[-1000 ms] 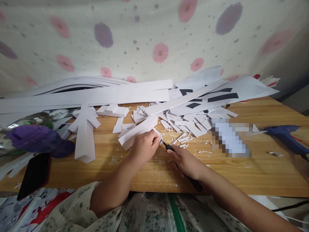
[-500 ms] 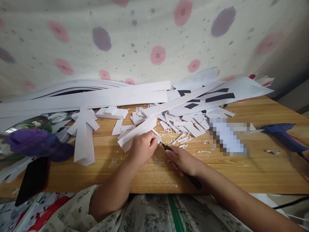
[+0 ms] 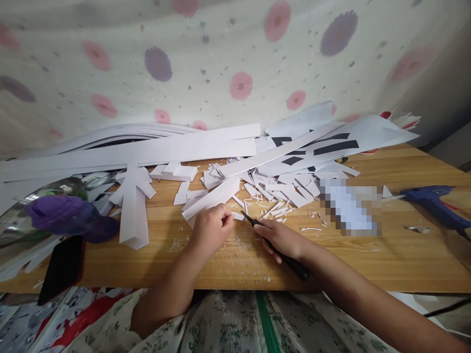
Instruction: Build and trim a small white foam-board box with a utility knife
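The person is wearing a loose, off-white garment (image 3: 221, 318), its cloth carrying scattered grey-green leafy sprigs and falling in soft folds at six o'clock. A plain green band (image 3: 268, 326) is running down it between five and six. Between seven and eight, the matching left sleeve (image 3: 110, 318) is ending near the elbow. Both forearms (image 3: 165, 289) are showing bare.

There are two hands (image 3: 210, 229), one knife (image 3: 293, 265), one glue gun (image 3: 430, 198), one phone (image 3: 62, 268) — and white scraps (image 3: 299, 196) past counting.
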{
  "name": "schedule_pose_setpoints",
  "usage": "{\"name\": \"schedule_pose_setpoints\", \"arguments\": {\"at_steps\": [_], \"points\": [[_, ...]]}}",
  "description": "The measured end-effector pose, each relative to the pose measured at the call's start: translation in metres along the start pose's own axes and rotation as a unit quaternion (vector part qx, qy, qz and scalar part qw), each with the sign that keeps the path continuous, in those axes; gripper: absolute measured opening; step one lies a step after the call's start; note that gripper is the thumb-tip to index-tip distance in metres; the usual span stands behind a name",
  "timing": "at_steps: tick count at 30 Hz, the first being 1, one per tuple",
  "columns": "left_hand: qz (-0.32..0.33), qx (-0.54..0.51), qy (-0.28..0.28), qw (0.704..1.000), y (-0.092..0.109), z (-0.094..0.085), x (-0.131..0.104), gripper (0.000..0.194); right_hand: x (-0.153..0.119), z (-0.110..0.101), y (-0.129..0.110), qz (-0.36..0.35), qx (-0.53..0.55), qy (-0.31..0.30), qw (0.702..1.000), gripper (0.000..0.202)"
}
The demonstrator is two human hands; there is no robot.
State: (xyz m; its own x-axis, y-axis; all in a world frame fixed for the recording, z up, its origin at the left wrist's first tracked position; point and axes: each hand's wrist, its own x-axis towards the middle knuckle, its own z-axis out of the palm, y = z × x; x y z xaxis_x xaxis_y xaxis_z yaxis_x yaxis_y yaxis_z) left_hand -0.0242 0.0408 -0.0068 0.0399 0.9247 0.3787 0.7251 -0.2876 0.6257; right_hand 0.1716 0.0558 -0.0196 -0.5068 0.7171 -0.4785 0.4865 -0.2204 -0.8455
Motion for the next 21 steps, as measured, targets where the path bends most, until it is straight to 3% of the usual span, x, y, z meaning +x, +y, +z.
{"name": "schedule_pose_setpoints", "arguments": {"at_steps": [7, 11, 16, 21], "points": [[-0.094, -0.09, -0.001, 0.991, -0.009, 0.002, -0.01, 0.012, -0.014, -0.003, 0.0, -0.015, 0.173, 0.013, 0.985, 0.025], [-0.115, -0.085, -0.018, 0.99, -0.015, 0.006, -0.012, 0.013, -0.019, -0.007, -0.002, -0.014, 0.204, 0.033, 0.978, 0.029], [-0.113, -0.011, -0.044, 0.993, -0.01, 0.008, -0.014, 0.01, -0.021, -0.011, 0.001, -0.012, 0.174, 0.023, 0.984, 0.03], [-0.053, 0.043, -0.098, 0.993, -0.007, 0.008, -0.016, 0.044, -0.024, -0.01, 0.002, -0.035, 0.036, 0.057, 0.997, 0.029]]}}
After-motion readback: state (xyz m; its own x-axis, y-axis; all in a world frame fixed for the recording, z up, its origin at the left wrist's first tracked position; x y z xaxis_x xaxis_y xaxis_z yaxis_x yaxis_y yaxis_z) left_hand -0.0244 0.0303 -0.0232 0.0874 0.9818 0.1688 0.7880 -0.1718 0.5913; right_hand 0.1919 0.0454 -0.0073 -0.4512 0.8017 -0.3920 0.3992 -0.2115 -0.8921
